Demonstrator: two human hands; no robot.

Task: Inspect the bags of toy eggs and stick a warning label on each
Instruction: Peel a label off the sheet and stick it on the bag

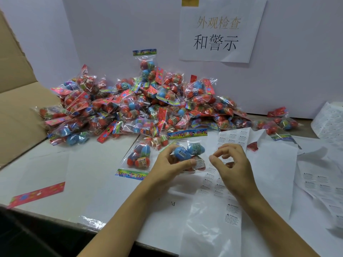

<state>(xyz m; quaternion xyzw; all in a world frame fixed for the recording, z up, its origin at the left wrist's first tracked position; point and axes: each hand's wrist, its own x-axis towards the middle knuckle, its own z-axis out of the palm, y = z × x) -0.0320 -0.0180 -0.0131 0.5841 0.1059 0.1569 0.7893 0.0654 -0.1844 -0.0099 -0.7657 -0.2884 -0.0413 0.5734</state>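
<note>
My left hand [171, 164] grips a clear bag of toy eggs [191, 151] with blue and red eggs and a colourful header card. A white warning label [199, 163] sits on the bag's lower part, under my left thumb. My right hand [231, 164] hovers just right of the bag with fingers curled and thumb near forefinger; whether it pinches anything I cannot tell. Beneath the hands lies a sheet of warning labels [213, 179]. A second bag [140, 158] lies flat to the left.
A big pile of egg bags [130, 106] fills the back of the white table [74, 173]. Label sheets [315, 182] and backing paper spread at right, a label roll [328, 121] far right. A cardboard box flap [16, 108] stands left. A pink header card [37, 194] lies front left.
</note>
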